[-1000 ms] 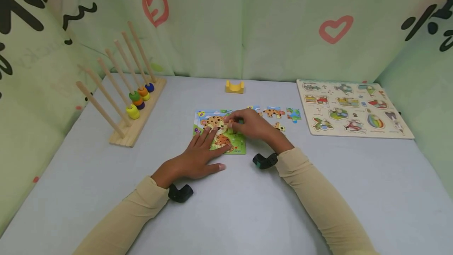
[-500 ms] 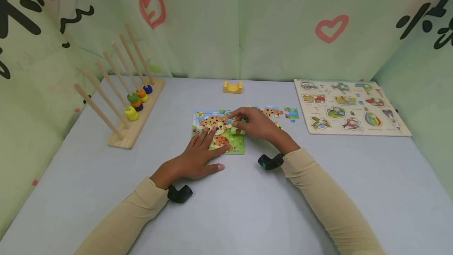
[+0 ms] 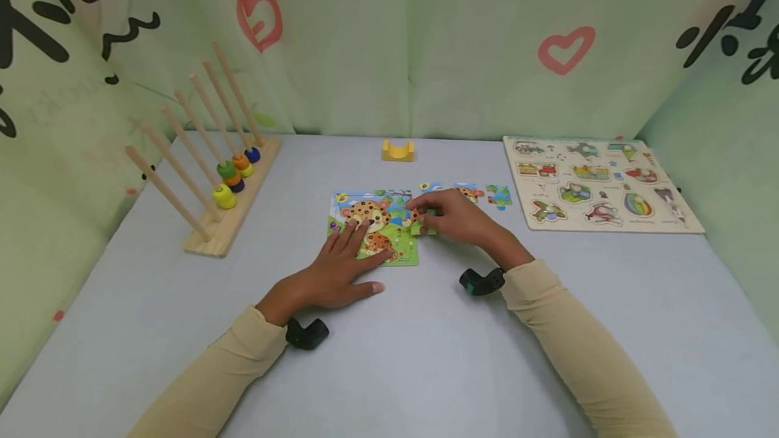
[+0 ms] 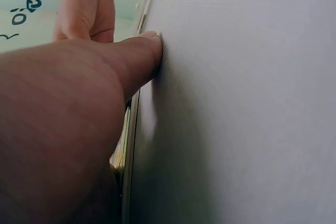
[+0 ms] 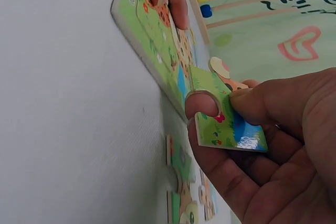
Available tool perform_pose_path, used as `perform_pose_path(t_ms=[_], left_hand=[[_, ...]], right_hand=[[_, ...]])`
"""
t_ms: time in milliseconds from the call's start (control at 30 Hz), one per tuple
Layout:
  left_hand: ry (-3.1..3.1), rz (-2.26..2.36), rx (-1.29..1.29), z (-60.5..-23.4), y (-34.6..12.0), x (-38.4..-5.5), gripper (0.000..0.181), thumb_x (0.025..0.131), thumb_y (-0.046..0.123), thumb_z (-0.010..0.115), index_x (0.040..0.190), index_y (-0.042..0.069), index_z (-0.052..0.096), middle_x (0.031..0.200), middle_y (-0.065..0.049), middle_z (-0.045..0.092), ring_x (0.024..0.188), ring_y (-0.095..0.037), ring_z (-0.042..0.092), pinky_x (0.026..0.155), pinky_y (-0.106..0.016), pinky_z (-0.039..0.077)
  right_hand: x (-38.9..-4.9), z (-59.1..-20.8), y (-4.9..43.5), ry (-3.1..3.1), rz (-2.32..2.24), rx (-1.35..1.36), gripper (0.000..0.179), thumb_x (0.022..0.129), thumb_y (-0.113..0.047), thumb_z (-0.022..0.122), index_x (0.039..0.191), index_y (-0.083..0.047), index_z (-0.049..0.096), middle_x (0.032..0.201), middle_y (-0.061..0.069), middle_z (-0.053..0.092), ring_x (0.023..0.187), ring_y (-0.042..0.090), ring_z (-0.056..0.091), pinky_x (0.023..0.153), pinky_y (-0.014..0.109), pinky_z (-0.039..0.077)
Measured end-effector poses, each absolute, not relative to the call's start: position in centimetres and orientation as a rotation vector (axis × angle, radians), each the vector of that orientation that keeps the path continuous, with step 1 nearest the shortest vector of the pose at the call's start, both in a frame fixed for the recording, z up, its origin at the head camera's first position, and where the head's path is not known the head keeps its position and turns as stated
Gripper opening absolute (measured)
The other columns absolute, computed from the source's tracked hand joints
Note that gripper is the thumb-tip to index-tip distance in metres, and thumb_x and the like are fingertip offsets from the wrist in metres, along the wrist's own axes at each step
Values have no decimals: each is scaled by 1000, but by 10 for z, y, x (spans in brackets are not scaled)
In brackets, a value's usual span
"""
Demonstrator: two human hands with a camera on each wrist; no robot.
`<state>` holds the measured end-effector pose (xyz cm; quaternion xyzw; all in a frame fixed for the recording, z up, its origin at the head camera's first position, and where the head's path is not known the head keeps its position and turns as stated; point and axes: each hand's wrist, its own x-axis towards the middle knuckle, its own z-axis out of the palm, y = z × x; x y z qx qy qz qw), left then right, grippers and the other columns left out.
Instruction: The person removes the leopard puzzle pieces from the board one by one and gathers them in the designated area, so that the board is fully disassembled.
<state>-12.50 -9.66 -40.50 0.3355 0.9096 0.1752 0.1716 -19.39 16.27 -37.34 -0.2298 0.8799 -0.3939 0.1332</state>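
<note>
The right hand's point(image 3: 459, 216) thumb and forefinger pinch a notched puzzle piece point(image 5: 226, 132), nearly closed on its thickness, at the right edge of the leopard puzzle point(image 3: 406, 257). The left hand's point(image 3: 341, 265) fingers lie straight and spread over the puzzle, covering part of its lower left; its thumb rests on the table just below. Loose pieces point(image 3: 499, 196) sit beyond the right knuckles, partly hidden by that hand. A yellow block point(image 3: 398, 152) stands farther past the right fingertips, a picture board point(image 3: 602, 188) well to their right, and a peg rack point(image 3: 245, 198) well left of the left fingers. Compared with a second ago, the right fingers and their piece have shifted rightward from over the puzzle; the left fingers stay put.
</note>
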Motion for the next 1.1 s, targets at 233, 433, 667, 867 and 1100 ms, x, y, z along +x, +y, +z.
perform_pose_path(t_ms=[233,433,667,867,1100], left_hand=[[2586,491,938,-407,-97,-125,62,99,51,48,154,29,30,160,-17,-11,144,-35,-18,111,-57,-6],[2594,494,953,-407,-97,-125,62,99,50,48,154,28,31,161,-18,-9,144,-35,-17,111,-57,-7],[2588,491,945,-408,-97,-124,62,99,51,48,154,28,30,161,-17,-11,144,-33,-18,112,-56,-7],[2591,502,948,-406,-97,-123,62,98,49,50,153,27,32,161,-17,-10,145,-34,-18,112,-56,-7],[2589,498,932,-406,-97,-124,63,99,51,48,154,29,29,161,-16,-12,144,-33,-18,112,-56,-7]], right_hand=[[-191,-376,175,2617,-1083,-673,23,93,-3,63,114,-3,71,103,5,71,84,18,59,74,33,44],[-190,-378,186,2614,-1145,-627,24,92,0,63,114,-3,71,116,9,67,107,22,61,84,36,47],[-187,-377,199,2604,-1188,-588,25,93,-3,64,117,-4,70,116,12,65,65,17,61,53,28,41],[-185,-375,214,2622,-1177,-529,26,92,-2,62,117,-2,69,99,11,63,61,19,53,53,29,42],[-181,-377,235,2666,-1185,-504,25,93,-2,63,117,-1,69,107,12,66,83,20,59,64,27,47]])
